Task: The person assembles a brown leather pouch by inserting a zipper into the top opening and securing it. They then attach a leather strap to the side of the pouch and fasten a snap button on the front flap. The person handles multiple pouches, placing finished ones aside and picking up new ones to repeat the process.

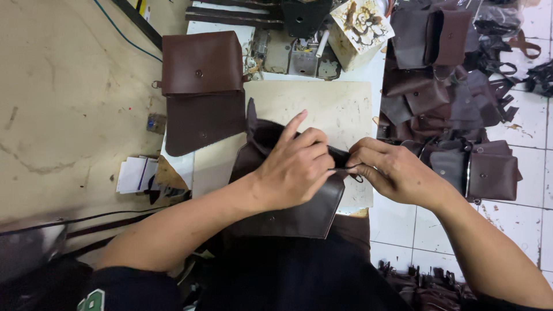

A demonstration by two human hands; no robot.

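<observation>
Nearest the body, the dark brown leather pouch [299, 213] lies on the front edge of the pale work board [328, 106], its lower flap hanging toward the lap. The left hand [296, 170] curls over the pouch's zipper edge, fingers closed on the leather with the forefinger raised and pointing away. The right hand [394, 173] meets it just beside, fingertips pinched narrow on the dark zipper end — the pull itself is too small to make out. This step looks best done by keeping the left grip firm and close to the pinch, so the leather stays taut and the zipper tape runs straight rather than buckling. Room is tight to the right: the board ends just beyond the right hand, and a heap of finished brown pouches [443, 98] crowds the tiled floor. Farther left, another flat brown pouch [201, 86] lies open, well apart — beyond it the worn tabletop [69, 98].
</observation>
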